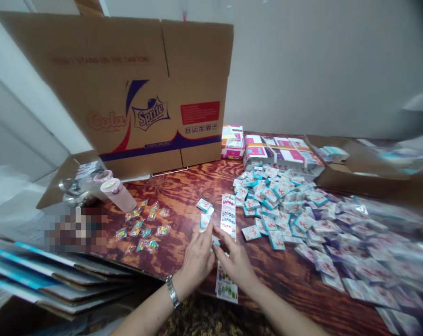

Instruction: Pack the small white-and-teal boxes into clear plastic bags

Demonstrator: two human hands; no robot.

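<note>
Both hands meet over the table's front middle. Between the fingers of my left hand [197, 254], which wears a metal watch, is a small white and blue box [205, 220] with a pale flap at its top. My right hand [235, 263] is close beside it, its fingers bent toward the left hand; a bit of blue and white shows between the two hands, and I cannot make out what the right fingertips grip. Just beyond lies another small box [204, 204]. Strips of colourful nail stickers [228, 212] lie under and beyond the right hand.
A heap of small boxes [271, 200] spreads rightward into bagged packs [365, 252]. Small bags of coloured pieces [137, 228] lie left, near a pink bottle [118, 195]. A large carton [144, 93] stands behind, with wrapped packages [281, 151] and an open carton [358, 175] right.
</note>
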